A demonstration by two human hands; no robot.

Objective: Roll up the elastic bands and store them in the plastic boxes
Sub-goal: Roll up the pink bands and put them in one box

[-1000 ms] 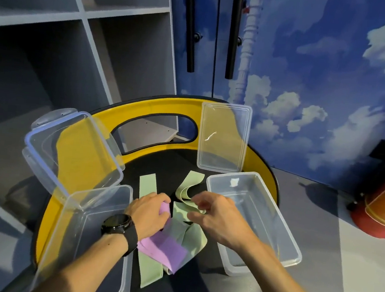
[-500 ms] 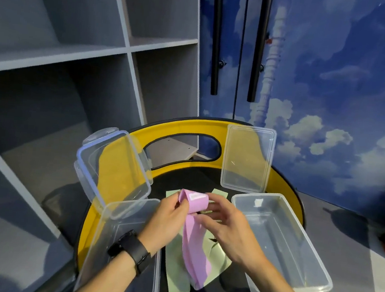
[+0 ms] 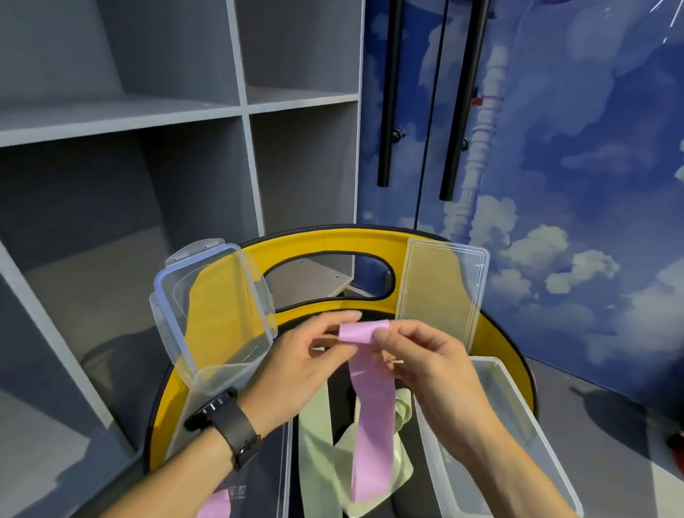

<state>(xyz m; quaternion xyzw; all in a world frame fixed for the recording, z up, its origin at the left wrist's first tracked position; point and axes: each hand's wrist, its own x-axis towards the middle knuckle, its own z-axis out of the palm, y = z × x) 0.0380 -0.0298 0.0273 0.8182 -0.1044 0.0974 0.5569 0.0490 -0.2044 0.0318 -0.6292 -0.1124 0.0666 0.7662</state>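
Pink band (image 3: 370, 420), held above the seat centre, its top end curled into a small roll pinched at either side between thumb and fingers of the left hand (image 3: 301, 363) and right hand (image 3: 429, 371), the free length hanging toward 6 o'clock over the green bands (image 3: 320, 465) lying on the black seat. Open boxes flank the bands: left box (image 3: 268, 481) at 8 o'clock, holding a second pink piece (image 3: 211, 513), with its lid (image 3: 210, 304) at 10 o'clock; right box (image 3: 522, 451) at 4 o'clock, with its lid (image 3: 441, 293) at 1 o'clock against the yellow backrest (image 3: 333, 241).
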